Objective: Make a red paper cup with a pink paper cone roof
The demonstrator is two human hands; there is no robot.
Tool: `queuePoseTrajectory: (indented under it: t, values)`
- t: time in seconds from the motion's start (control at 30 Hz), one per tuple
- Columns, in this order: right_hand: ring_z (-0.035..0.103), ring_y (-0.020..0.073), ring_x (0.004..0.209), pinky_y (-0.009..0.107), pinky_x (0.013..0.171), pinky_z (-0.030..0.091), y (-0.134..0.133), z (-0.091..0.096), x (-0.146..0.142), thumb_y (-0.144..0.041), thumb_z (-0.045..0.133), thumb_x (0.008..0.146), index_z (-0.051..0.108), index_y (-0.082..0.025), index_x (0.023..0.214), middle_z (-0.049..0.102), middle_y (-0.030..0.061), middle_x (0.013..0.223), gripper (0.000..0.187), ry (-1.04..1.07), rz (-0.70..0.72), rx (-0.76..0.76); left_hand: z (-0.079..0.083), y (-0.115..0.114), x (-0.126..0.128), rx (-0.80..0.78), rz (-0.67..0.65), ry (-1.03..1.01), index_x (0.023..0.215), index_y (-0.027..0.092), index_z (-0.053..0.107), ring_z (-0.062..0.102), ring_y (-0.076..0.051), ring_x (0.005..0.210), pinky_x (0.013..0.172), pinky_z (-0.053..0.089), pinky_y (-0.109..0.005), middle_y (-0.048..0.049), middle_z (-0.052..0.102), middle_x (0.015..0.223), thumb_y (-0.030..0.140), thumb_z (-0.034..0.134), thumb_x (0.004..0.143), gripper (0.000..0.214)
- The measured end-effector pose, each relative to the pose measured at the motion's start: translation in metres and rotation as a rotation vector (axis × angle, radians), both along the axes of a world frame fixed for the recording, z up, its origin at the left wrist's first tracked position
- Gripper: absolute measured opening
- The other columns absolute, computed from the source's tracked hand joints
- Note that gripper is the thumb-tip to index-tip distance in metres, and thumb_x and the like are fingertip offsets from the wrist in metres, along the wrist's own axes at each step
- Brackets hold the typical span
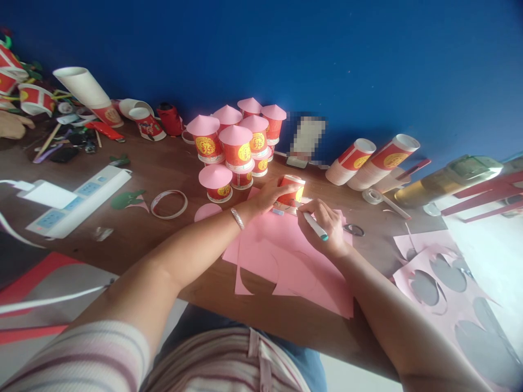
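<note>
"red paper cup, one: where?"

"centre of the frame, over pink paper; left hand curled round its side."

"right hand?"

"closed on one white marker, green end, tip at the cup's lower wall."

"step in hand?"

"drawing on the cup, judging by dark marks near its base."

"next move?"

"probably calls for a steady cup and a light stroke."

"also listed?"

"pink-roofed cups, stacked, upper centre."
</note>
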State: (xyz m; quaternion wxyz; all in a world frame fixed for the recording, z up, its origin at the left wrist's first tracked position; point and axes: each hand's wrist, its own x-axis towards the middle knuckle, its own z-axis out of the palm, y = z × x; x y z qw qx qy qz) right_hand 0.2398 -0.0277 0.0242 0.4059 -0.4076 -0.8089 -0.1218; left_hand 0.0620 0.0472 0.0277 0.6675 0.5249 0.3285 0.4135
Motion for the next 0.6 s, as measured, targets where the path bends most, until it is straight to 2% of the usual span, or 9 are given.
queuePoseTrajectory:
  t: [0.13, 0.33, 0.6]
  values:
    - [0.056, 0.0106, 0.057, 0.026, 0.056, 0.035, 0.0004, -0.0009, -0.0009, -0.006, 0.055, 0.091, 0.055, -0.023, 0.081, 0.059, -0.0048, 0.066, 0.019, -0.005, -0.009, 0.032, -0.002, 0.0023, 0.0005, -0.003, -0.026, -0.07, 0.094, 0.016, 0.065, 0.058, -0.012, 0.068, 0.059, 0.047, -0.023, 0.0001, 0.06, 0.075, 0.045, 0.081, 0.08, 0.035]
    - [0.051, 0.0098, 0.052, 0.026, 0.055, 0.034, 0.0022, -0.0026, -0.0008, -0.005, 0.055, 0.089, 0.054, -0.023, 0.081, 0.057, -0.0057, 0.064, 0.02, -0.019, 0.009, 0.077, -0.0035, 0.0026, 0.0001, -0.022, -0.021, -0.048, 0.095, 0.016, 0.065, 0.056, -0.012, 0.062, 0.054, 0.041, -0.023, -0.0008, 0.061, 0.074, 0.046, 0.08, 0.082, 0.037]
    - [0.048, 0.0101, 0.052, 0.027, 0.054, 0.032, 0.0022, -0.0028, -0.0006, -0.006, 0.054, 0.088, 0.054, -0.023, 0.081, 0.055, -0.0053, 0.064, 0.019, -0.022, 0.017, 0.069, -0.0013, 0.0024, 0.0013, -0.027, -0.03, -0.08, 0.095, 0.015, 0.065, 0.058, -0.013, 0.068, 0.061, 0.046, -0.025, -0.0012, 0.062, 0.077, 0.046, 0.08, 0.079, 0.037]
